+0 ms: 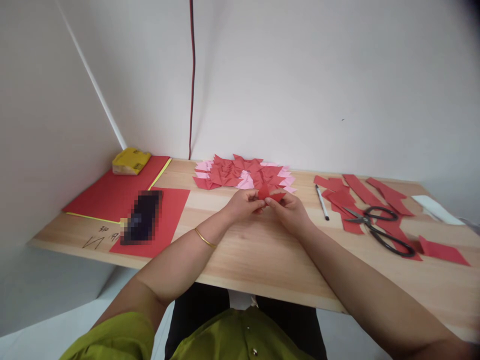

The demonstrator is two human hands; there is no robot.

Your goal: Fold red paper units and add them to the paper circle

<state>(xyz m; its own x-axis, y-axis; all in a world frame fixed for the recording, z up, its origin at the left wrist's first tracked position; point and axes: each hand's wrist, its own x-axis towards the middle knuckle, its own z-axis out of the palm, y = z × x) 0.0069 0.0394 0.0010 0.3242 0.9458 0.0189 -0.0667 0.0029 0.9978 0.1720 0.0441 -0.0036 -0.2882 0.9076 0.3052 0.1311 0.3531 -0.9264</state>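
Note:
Between my two hands is a small folded piece of red paper (265,193), held just above the wooden table. My left hand (245,204) pinches its left side, thumb pressed against the fingers. From the right, my right hand (288,207) grips the same piece with thumb and fingers. Its lower part is hidden by the fingertips. Right behind the hands lies a spread of pointed folded pieces (228,172), red and pink, heaped close together against the wall.
Black-handled scissors (382,227) rest on red paper strips (362,194) at the right, near a white pen (321,202) and white paper (437,209). Leftward, a blurred dark object (143,217) lies on red sheets (174,200), with a yellow packet (131,161) behind.

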